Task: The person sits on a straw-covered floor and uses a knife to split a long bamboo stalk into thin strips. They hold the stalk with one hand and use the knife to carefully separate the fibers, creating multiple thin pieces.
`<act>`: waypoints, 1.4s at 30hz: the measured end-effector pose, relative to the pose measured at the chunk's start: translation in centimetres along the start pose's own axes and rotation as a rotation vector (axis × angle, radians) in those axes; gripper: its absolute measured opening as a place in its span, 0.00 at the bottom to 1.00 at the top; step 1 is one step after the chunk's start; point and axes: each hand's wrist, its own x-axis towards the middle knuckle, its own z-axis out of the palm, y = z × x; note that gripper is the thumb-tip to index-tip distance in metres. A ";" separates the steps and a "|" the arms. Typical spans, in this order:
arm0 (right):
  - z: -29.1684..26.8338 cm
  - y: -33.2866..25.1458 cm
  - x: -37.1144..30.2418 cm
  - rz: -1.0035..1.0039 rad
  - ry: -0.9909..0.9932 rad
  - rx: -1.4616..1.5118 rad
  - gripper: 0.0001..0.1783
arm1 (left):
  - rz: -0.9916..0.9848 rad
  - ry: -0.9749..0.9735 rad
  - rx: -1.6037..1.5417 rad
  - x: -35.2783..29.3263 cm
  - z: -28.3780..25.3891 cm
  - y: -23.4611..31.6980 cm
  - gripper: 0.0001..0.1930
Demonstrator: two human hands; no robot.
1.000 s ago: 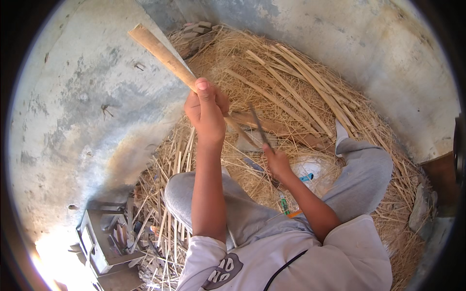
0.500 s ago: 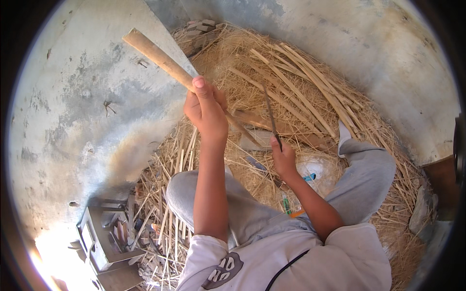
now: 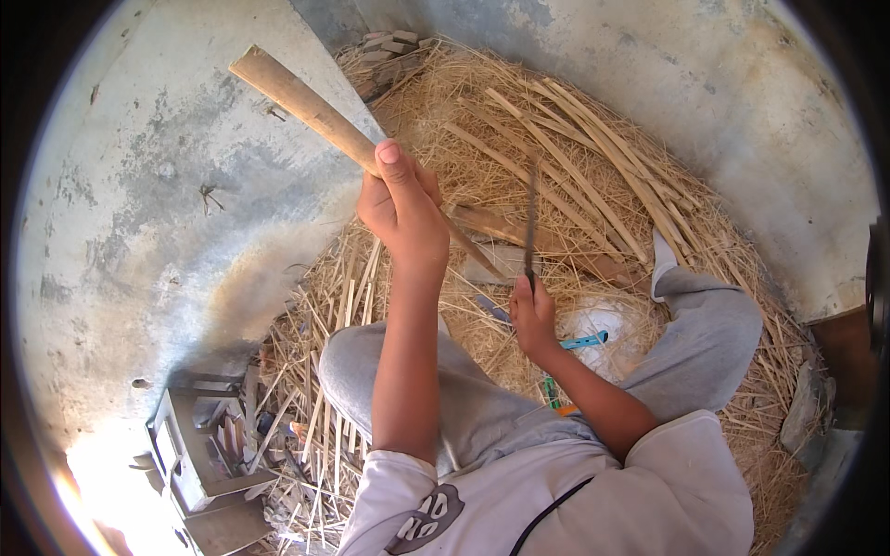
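Observation:
A split bamboo stick (image 3: pixel 301 102) slants across the middle, its broad end raised to the far left and its thin end low near a grey block (image 3: pixel 496 263). My left hand (image 3: pixel 405 199) is closed around it, thumb lying along the top. In my right hand (image 3: pixel 533 320) is a knife with a long, dark, narrow blade (image 3: pixel 531 218) pointing away from me. The blade stands to the right of the stick, apart from it. Close by my right hand lie a light-blue tool (image 3: pixel 584 341) and a green-handled tool (image 3: pixel 552 391), partly hidden by my forearm.
Bamboo shavings (image 3: pixel 732 371) cover the floor around my crossed legs. Several long bamboo strips (image 3: pixel 584 195) lie at the far right, and thinner ones (image 3: pixel 357 287) at left. A wooden box (image 3: pixel 199 463) stands lower left. Worn walls (image 3: pixel 130 185) curve around; stacked bricks (image 3: pixel 389 46) sit far back.
The knife has turned from leaning left to nearly upright, and my right hand has dropped slightly. My left hand and the bamboo stick have shifted a little; the light-blue tool shows more.

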 end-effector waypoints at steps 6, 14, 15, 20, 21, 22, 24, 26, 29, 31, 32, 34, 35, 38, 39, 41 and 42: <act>-2.1 5.3 -0.1 0.930 -0.125 0.097 0.28 | 0.039 -0.024 0.115 -0.2 0.7 0.1 0.25; -0.4 -0.5 1.9 0.078 0.187 0.124 0.29 | 0.057 0.010 0.042 -0.4 1.1 0.1 0.20; 0.2 1.1 0.4 0.076 0.231 0.228 0.29 | 0.057 0.002 0.048 -0.4 1.2 0.2 0.21; -2.4 6.3 -0.7 0.686 -0.209 0.073 0.28 | 0.062 -0.034 0.324 -1.3 0.7 -3.2 0.25; -1.9 6.4 -0.3 0.488 -0.166 -0.165 0.27 | 0.091 -0.071 0.357 -1.8 0.7 -3.7 0.25; -1.9 6.3 0.3 0.322 -0.137 -0.274 0.27 | 0.121 -0.108 0.390 -2.6 1.1 -4.4 0.25; -1.6 3.5 1.4 0.057 -0.080 -0.404 0.26 | 0.152 -0.134 0.427 -3.5 1.2 -5.3 0.25; -2.1 0.6 2.4 -0.090 -0.013 -0.370 0.26 | 0.156 -0.116 0.415 -4.1 2.0 -5.3 0.24; -2.6 -1.5 3.0 -0.050 0.061 -0.205 0.27 | 0.124 -0.101 0.333 -3.3 1.8 -4.0 0.25; -2.9 -2.6 2.6 0.185 0.046 -0.037 0.28 | 0.126 -0.093 0.273 -2.2 1.9 -2.1 0.25; -2.8 -2.7 2.5 0.179 0.051 -0.007 0.27 | 0.120 -0.081 0.242 -1.8 2.1 -1.0 0.25; -2.7 -2.6 2.8 0.159 0.070 0.043 0.26 | 0.105 -0.054 0.168 -1.6 2.3 0.0 0.25; -2.5 -2.5 2.8 0.140 0.067 0.026 0.26 | 0.114 -0.046 0.148 -1.6 2.1 0.0 0.25; -2.1 -2.7 2.7 0.078 0.054 -0.019 0.26 | 0.098 -0.038 0.132 -1.8 1.9 0.1 0.26; -2.0 -3.1 2.5 0.055 0.045 -0.029 0.25 | 0.094 -0.022 0.100 -1.9 1.8 0.0 0.24; -1.5 -3.2 2.1 -0.020 0.072 -0.036 0.25 | 0.088 0.013 0.036 -1.9 1.4 -0.1 0.20; -1.1 -2.9 1.7 -0.072 0.107 -0.033 0.26 | 0.090 0.009 0.046 -1.7 1.0 -0.1 0.20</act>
